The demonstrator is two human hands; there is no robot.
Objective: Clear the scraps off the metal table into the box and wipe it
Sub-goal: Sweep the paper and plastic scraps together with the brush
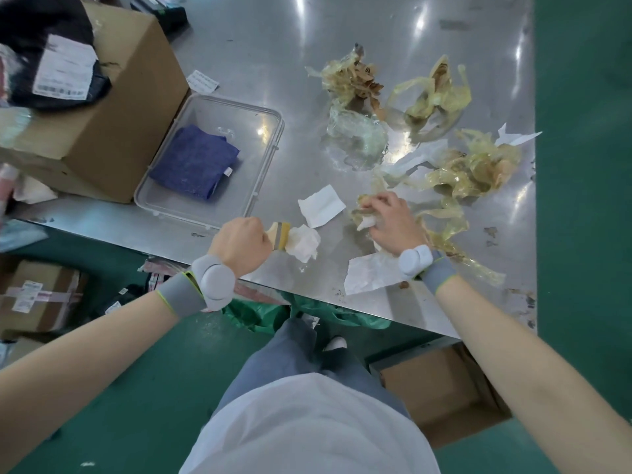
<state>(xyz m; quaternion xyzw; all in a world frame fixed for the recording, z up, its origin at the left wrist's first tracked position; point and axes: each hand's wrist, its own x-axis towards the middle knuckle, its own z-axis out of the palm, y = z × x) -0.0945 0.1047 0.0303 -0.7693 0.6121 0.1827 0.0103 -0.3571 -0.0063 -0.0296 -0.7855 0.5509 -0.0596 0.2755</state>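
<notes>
Yellowish crumpled tape and plastic scraps lie over the right half of the metal table, mixed with white paper pieces. My left hand grips a small brush whose head touches a crumpled white paper wad near the front edge. My right hand grips a bunch of tape and paper scraps on the table. A cardboard box stands on the table at the left. A folded blue cloth lies in a clear plastic tray.
A black parcel with a label sits on top of the cardboard box. Another open cardboard box stands on the green floor under the table's right front. Taped parcels lie on the floor at the left, green bags under the table edge.
</notes>
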